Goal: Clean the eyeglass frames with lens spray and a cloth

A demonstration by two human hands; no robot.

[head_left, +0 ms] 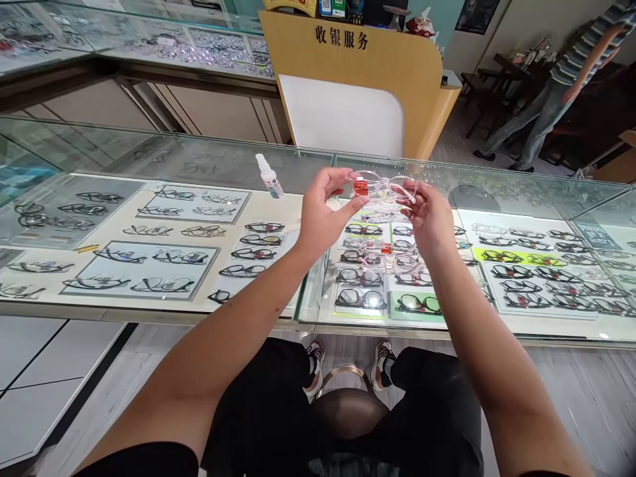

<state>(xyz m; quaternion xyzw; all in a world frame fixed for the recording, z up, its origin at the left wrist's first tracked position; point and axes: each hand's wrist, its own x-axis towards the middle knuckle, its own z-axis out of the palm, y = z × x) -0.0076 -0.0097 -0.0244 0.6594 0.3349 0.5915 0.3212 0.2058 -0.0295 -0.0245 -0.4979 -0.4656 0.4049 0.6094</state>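
Observation:
A pair of clear-framed glasses is held up above the glass counter, with a red tag on the lens at its left side. My left hand pinches that side of the frame between thumb and fingers. At the other side, my right hand has its fingers closed on the frame and a temple arm. Left of my hands, a white spray bottle stands on the counter top.
Rows of glasses lie inside the glass display counter. Beyond it stands a wooden cashier desk. A person in a striped shirt is at the upper right. A round stool is between my legs.

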